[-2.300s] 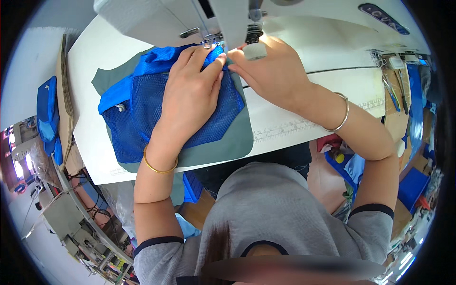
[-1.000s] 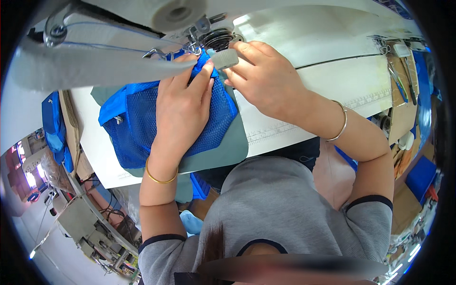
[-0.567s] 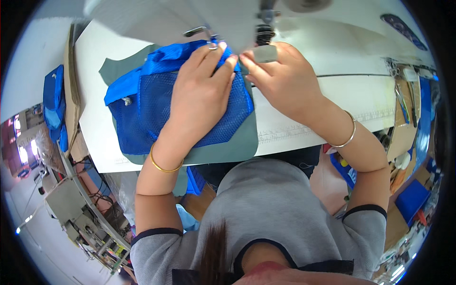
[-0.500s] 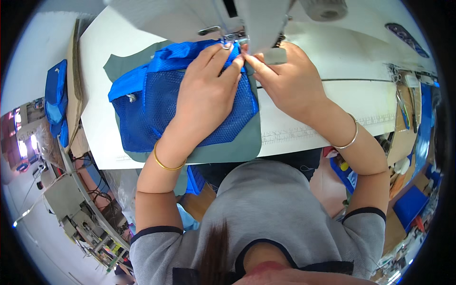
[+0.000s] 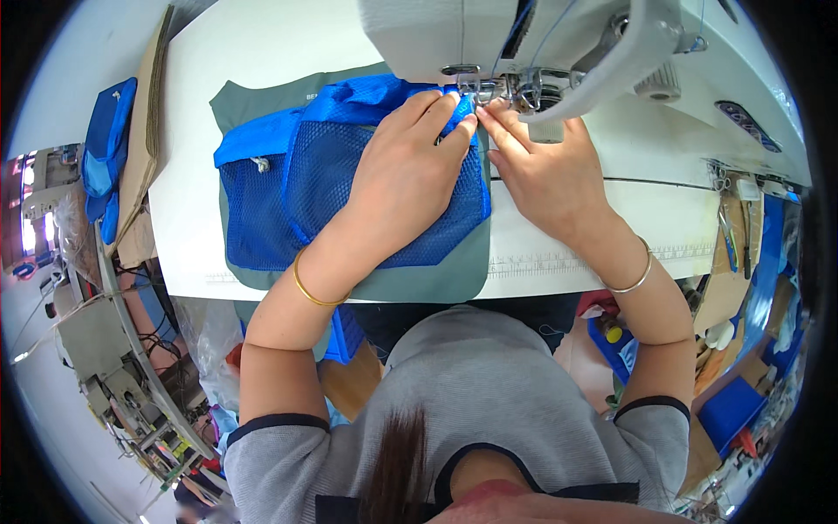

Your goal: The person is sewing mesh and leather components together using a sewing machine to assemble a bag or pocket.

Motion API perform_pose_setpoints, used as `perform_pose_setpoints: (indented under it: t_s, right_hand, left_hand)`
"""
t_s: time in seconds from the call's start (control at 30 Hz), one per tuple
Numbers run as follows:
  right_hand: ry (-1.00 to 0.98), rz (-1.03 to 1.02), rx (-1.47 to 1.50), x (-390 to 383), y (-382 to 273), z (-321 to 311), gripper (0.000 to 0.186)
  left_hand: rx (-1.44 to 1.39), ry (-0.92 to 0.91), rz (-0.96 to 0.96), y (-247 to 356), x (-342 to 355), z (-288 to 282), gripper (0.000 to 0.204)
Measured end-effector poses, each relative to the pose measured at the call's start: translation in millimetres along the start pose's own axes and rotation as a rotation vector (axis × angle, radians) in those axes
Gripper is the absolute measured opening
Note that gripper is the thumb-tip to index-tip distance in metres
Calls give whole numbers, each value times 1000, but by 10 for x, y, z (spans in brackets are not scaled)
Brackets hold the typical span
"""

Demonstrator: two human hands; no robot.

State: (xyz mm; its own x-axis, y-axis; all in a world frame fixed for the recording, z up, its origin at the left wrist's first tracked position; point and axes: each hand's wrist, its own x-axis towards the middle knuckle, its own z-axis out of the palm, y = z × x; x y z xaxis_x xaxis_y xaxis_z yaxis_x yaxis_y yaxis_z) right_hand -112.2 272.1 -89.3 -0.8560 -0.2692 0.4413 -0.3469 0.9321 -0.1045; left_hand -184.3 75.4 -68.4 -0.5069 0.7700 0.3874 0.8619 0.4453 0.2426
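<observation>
A blue mesh bag piece (image 5: 336, 188) with a solid blue band and a white cord end lies on a grey-green fabric panel (image 5: 428, 284). Its upper right corner meets the presser foot (image 5: 476, 87) of a white sewing machine (image 5: 410, 31). My left hand (image 5: 401, 170) rests across the mesh, fingers and thumb closed on the blue edge beside the foot. To the right of that edge is my right hand (image 5: 559, 179). Its fingers are stretched toward the foot with the thumb apart, and the machine head partly covers them.
A printed ruler scale (image 5: 602, 258) runs along the near edge of the white table (image 5: 188, 218). Cardboard (image 5: 144, 131) and a blue fabric piece (image 5: 109, 144) stand at the left. Tweezers (image 5: 727, 236) lie at the right, above a blue bin (image 5: 731, 415).
The view has shifted, so the machine head and fabric sit farther right in the picture. My right fingers have gone from a pinch at the edge to a straighter, looser spread.
</observation>
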Motion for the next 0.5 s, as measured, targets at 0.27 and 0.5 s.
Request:
perform_pose_setpoints:
  t_s: [0.27,0.5]
  right_hand:
    - [3,-5,-21,36,36,28,15]
    - [30,-9,-44,42,58,20,16]
  left_hand:
    - [-8,-11,-9,-27,37,7,30]
    - [-28,-12,-18,-62,68,9,30]
